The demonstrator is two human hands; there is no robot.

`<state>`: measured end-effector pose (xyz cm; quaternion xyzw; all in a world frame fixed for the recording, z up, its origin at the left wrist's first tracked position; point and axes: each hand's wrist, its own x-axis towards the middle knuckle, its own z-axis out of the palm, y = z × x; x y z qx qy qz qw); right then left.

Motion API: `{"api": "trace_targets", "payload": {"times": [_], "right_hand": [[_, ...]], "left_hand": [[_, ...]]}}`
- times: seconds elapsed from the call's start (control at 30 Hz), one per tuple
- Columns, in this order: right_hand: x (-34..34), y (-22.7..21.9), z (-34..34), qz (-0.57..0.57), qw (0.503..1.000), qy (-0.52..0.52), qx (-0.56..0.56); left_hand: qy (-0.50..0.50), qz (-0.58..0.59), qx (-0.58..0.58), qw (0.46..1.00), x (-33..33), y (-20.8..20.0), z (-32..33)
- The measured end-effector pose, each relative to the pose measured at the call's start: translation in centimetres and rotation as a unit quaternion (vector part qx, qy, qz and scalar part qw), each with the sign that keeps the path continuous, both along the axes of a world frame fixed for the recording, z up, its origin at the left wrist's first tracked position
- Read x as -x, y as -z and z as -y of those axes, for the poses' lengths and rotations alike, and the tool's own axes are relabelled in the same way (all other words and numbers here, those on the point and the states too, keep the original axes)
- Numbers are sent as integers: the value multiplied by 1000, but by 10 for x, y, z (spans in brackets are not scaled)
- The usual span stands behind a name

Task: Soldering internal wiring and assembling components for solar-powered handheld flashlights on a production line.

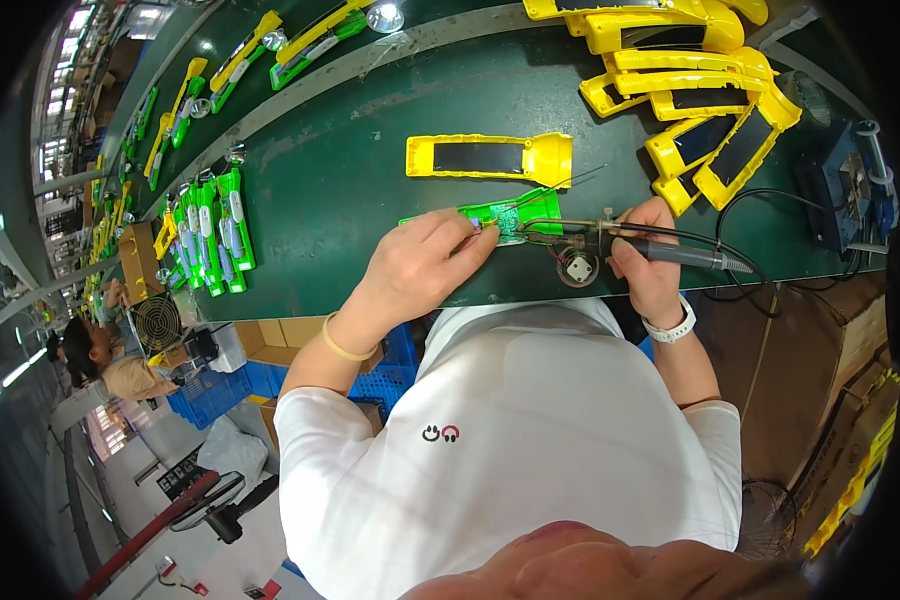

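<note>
My left hand rests over the near end of a green flashlight housing. Its thumb and fingers are pinched together beside a small green circuit board in the housing, where thin coloured wires show; what they grip is too small to make out. In my right hand is a soldering iron with a black handle, its metal tip pointing left toward the board. A round lamp piece with a square centre lies below the iron. Just beyond the green housing is a yellow flashlight shell with a dark panel.
Several yellow shells are heaped at the far right, near a blue soldering station with a black cord. Several green housings stand in a group on the left. More parts line the belt behind. Another person sits far left.
</note>
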<state>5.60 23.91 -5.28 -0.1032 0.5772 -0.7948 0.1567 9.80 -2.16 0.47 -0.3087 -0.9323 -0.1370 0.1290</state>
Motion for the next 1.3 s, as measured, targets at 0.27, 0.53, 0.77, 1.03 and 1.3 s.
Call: {"api": "trace_targets", "payload": {"times": [0.27,0.53,0.77,1.03,1.3], "right_hand": [[0,1,2,-2,999,-30,-34],[5,-7,8,37,986,121,109],[26,-6,35,72,952,138,263],[19,-62,65,107,936,76,328],[44,-17,56,82,983,83,145]], "left_hand": [[6,-1,14,1000,0,-1,-1],[4,-9,20,1000,-2,-1,0],[-27,21,-34,999,-1,-9,-2],[-150,5,-220,964,25,21,-54],[-78,-22,-158,984,33,34,-14]]}}
